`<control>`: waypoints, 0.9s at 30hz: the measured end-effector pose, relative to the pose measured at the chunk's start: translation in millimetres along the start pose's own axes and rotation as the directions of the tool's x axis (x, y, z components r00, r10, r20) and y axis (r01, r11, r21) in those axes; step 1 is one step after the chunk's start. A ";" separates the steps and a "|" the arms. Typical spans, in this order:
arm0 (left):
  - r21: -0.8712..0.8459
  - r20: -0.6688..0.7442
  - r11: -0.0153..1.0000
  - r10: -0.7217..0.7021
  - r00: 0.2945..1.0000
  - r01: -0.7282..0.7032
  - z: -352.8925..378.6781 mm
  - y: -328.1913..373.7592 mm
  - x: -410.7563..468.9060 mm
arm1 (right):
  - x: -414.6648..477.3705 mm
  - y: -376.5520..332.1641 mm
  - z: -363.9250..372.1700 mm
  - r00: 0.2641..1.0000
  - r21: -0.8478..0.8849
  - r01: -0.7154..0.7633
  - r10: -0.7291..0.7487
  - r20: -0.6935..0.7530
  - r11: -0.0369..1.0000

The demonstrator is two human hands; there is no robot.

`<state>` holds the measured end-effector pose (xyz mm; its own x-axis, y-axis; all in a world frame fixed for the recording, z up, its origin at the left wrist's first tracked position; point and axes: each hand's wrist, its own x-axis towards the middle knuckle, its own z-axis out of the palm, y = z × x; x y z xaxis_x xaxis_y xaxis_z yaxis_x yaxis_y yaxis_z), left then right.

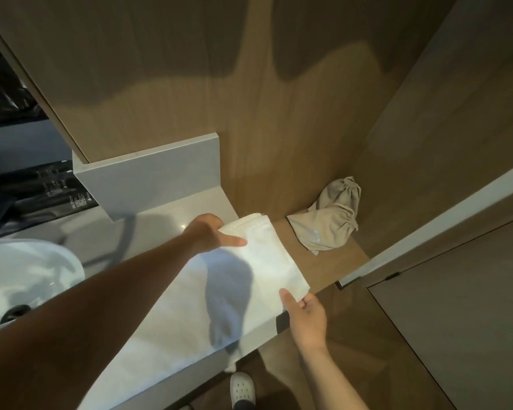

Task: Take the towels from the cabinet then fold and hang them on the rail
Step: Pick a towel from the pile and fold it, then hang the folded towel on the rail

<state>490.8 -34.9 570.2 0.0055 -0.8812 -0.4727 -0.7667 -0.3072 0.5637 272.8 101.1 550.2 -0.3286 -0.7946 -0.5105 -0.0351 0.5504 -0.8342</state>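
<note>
1. White towel [267,261] lies spread on the grey counter [172,229], its right part over the wooden shelf [332,261]. Its near end runs off the counter's front edge and hangs down.
2. Left hand [208,233] pinches the towel's far corner: thumb on top, other fingers hidden behind the fold. Closed on cloth.
3. Right hand [307,319] pinches the near right corner: thumb on top, fingers under. Also closed on cloth.
4. Containers: white sink basin [27,270] at left, with a dark drain; can't tell if there is water in it. Beige drawstring bag [329,229] lies on the wooden shelf at the back right, drawn shut, so contents are hidden. A second bag [342,192] sits behind it against the wall.
5. Bags are near the towel's right edge but apart from it, with bare wood between.
6. Edges: grey upstand [157,179] and wood wall panel [249,99] bound the far side; the left hand is just in front of the upstand.
7. Open room: floor strip at right between shelf and door [456,321]. A white shoe [243,389] stands below the counter edge.
</note>
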 end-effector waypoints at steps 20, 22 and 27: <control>-0.265 -0.577 0.810 0.301 0.759 -0.523 -205.2 1.4 -206.7 | -119.8 -172.1 61.4 0.675 0.381 0.614 -0.710 0.201 0.692; -0.256 -0.686 0.767 0.284 0.670 -0.588 -233.8 8.4 -227.9 | -139.4 -209.6 66.5 0.546 0.364 0.744 -0.824 0.152 0.560; -0.237 -0.842 0.665 0.223 0.492 -0.708 -296.6 31.9 -271.3 | -187.9 -309.1 69.4 0.288 0.298 0.902 -0.950 0.123 0.312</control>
<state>655.2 87.8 917.4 0.3717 -0.8045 0.4633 -0.3619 0.3341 0.8703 410.9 62.6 889.5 0.0545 -0.7831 0.6195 -0.0265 -0.6213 -0.7831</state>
